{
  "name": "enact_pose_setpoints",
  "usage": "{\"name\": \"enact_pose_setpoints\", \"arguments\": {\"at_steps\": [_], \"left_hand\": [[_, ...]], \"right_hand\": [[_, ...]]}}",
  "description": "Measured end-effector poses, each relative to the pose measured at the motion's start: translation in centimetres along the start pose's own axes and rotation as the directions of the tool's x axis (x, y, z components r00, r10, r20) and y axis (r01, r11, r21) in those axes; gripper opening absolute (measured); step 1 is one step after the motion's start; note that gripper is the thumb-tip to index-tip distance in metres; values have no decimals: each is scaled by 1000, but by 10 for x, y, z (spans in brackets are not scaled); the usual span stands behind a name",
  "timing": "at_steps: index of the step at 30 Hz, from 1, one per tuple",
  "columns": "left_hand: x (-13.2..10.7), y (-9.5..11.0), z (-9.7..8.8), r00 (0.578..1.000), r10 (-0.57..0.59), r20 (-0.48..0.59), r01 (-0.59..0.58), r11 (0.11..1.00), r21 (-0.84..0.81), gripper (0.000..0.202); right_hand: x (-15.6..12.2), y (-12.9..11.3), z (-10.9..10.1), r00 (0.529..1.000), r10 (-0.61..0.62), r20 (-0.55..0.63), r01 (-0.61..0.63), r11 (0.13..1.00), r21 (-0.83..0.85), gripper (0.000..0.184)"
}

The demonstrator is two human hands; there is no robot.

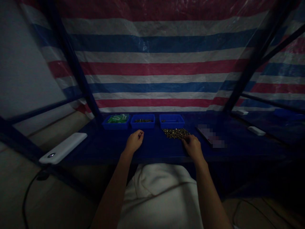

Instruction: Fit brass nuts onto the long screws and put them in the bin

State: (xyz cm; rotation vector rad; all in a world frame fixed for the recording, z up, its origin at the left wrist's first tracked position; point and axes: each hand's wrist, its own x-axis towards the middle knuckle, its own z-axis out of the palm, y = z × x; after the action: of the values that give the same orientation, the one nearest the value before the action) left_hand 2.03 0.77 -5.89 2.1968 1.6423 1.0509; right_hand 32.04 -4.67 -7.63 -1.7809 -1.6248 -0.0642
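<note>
My left hand (135, 141) is held just above the blue table, in front of the middle bin, its fingers curled together. Whatever lies between those fingers, if anything, is too small and dark to name. A spread pile of small, shiny brass-coloured metal parts (175, 133) lies on the table. At the pile's right front edge, my right hand (192, 144) has its fingertips bent down and closed among the parts; what they pinch is hidden. Behind the pile stands a blue bin (172, 125) with a few small parts in it.
Another blue bin (143, 125) holds thin metal pieces; the left bin (116, 126) holds green-and-white items. A flat, pixelated object (212, 136) lies right of the pile. A white device (63, 149) rests at the left edge. Blue frame posts and a striped sheet (152, 68) stand behind.
</note>
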Motion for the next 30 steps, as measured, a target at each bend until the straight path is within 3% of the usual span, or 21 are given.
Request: {"name": "enact_pose_setpoints", "arguments": {"at_steps": [13,23,27,30], "left_hand": [[-1,1,-1,1000,-17,2,17,1000,-4,19],[0,2,-2,1000,-14,3,15,1000,-8,19],[0,2,-1,1000,-19,3,19,1000,-10,20],[0,2,-1,1000,-26,7,26,1000,-12,20]], "right_hand": [[0,-3,-4,1000,-11,13,11,999,-43,16],[-2,-3,-8,995,93,-46,-81,972,219,22],[4,-14,-15,979,166,-114,-98,886,454,27],[17,-33,-21,975,210,-78,-97,711,696,32]]}}
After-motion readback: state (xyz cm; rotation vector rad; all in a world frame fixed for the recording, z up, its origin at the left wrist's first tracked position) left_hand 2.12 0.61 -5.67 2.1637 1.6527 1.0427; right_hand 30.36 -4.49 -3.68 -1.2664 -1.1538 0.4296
